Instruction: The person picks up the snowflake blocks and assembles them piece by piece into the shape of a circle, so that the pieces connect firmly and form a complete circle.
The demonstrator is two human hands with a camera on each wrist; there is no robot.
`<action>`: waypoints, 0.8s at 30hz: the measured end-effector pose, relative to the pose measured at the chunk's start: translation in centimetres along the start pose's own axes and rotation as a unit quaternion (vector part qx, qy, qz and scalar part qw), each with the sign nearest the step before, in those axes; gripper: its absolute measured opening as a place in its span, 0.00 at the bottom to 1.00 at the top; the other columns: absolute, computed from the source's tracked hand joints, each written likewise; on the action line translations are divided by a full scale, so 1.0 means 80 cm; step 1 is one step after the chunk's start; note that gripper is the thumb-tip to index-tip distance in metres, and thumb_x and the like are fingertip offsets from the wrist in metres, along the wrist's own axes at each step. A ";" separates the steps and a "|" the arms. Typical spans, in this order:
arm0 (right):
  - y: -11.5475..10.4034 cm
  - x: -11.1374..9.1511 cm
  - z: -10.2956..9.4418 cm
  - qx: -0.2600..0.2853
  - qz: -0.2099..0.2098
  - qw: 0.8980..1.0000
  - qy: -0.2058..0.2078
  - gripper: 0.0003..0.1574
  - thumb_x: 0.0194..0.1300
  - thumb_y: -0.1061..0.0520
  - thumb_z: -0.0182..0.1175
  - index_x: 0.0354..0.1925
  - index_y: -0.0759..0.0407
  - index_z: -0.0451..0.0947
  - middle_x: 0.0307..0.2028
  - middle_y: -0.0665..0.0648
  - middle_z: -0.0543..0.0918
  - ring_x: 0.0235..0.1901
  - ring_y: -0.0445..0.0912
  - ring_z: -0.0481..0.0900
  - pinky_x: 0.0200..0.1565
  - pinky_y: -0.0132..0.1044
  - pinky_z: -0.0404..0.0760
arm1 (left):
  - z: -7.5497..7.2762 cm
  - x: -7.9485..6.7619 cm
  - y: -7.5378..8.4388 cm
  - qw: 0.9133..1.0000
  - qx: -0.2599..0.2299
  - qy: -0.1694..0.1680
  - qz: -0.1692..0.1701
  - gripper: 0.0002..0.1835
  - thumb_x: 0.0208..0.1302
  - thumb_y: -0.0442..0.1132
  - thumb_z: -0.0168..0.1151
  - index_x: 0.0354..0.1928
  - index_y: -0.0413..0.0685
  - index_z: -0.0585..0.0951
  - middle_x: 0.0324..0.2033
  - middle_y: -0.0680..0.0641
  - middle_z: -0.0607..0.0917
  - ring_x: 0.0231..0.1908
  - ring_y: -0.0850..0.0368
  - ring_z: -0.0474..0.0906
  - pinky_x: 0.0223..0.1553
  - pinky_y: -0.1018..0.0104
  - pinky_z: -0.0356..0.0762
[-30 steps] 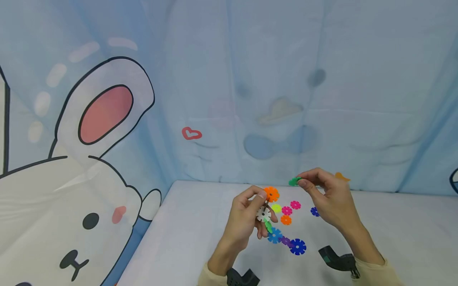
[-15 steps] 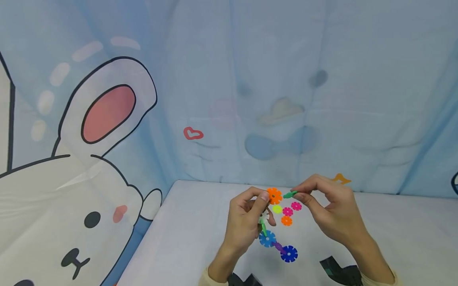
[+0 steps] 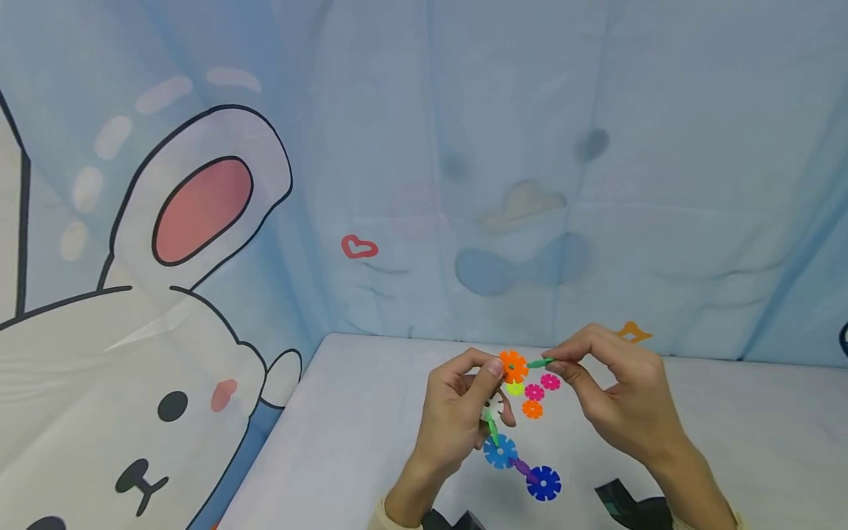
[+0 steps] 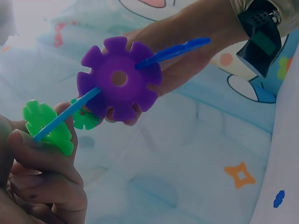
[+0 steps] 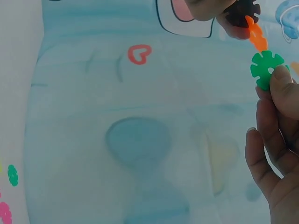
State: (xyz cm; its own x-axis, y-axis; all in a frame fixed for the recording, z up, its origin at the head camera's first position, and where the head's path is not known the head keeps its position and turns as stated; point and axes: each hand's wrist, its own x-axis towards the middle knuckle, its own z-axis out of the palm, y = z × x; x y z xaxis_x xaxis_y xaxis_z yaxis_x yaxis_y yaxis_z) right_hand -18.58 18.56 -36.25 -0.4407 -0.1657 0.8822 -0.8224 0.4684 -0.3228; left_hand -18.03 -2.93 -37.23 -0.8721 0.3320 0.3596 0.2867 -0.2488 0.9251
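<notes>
My left hand (image 3: 453, 412) grips a chain of slotted plastic snowflake discs. At its top an orange disc (image 3: 519, 359) stands by the thumb. A white disc (image 3: 495, 405), partly hidden by fingers, and a light green disc (image 3: 492, 432) sit lower, then a light blue disc (image 3: 495, 456), a purple disc (image 3: 523, 469) and a dark blue disc (image 3: 549, 490) hanging down. My right hand (image 3: 623, 394) pinches a green disc (image 3: 539, 363) edge-on against the orange one. In the right wrist view the green disc (image 5: 259, 67) meets the orange disc's edge (image 5: 257, 35); a dark disc (image 5: 240, 14) is above.
Loose discs lie on the white table (image 3: 344, 427) beyond the hands: yellow-green (image 3: 514, 390), two pink ones, with one pink disc (image 3: 550, 382) farther right, and a small orange disc (image 3: 532, 409). A printed blue curtain (image 3: 411, 147) hangs behind and a rabbit-print cloth (image 3: 86, 412) at left.
My right hand has come down and left, bringing the green disc against the orange disc. The left hand has stayed nearly in place, while the chain's lower end has swung.
</notes>
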 end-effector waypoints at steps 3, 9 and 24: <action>-0.001 -0.001 0.000 -0.007 -0.006 1.000 -0.005 0.25 0.77 0.39 0.59 0.36 0.58 0.86 0.31 0.47 0.88 0.36 0.31 0.86 0.44 0.19 0.83 | 0.000 0.000 0.000 1.000 -0.003 -0.007 -0.003 0.15 0.83 0.41 0.56 0.45 0.30 0.79 0.24 0.15 0.77 0.13 0.68 0.78 0.11 0.79 0.64; -0.010 0.001 0.003 -0.058 -0.046 0.997 0.004 0.29 0.82 0.39 0.54 0.33 0.58 0.86 0.30 0.46 0.86 0.33 0.36 0.85 0.39 0.21 0.84 | -0.004 0.001 0.000 0.999 -0.018 -0.017 -0.026 0.18 0.82 0.42 0.58 0.47 0.28 0.79 0.25 0.13 0.75 0.12 0.69 0.76 0.11 0.80 0.65; -0.025 0.000 0.016 -0.125 -0.080 0.989 0.005 0.10 0.54 0.73 0.62 0.29 0.60 0.83 0.25 0.49 0.81 0.24 0.41 0.74 0.26 0.24 0.73 | -0.008 0.002 -0.003 0.998 -0.003 -0.033 -0.056 0.17 0.82 0.43 0.57 0.48 0.31 0.81 0.28 0.12 0.76 0.13 0.68 0.77 0.11 0.78 0.70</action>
State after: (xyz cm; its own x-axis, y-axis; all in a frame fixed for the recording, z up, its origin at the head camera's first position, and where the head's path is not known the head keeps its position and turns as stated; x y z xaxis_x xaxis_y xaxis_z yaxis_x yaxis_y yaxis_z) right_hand -17.39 16.53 -36.01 -0.3078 -0.2458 0.9192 -0.7661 0.6370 -0.0862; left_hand -18.48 -3.44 -37.48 -0.8708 0.4167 0.2609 0.1863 -0.2113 0.9595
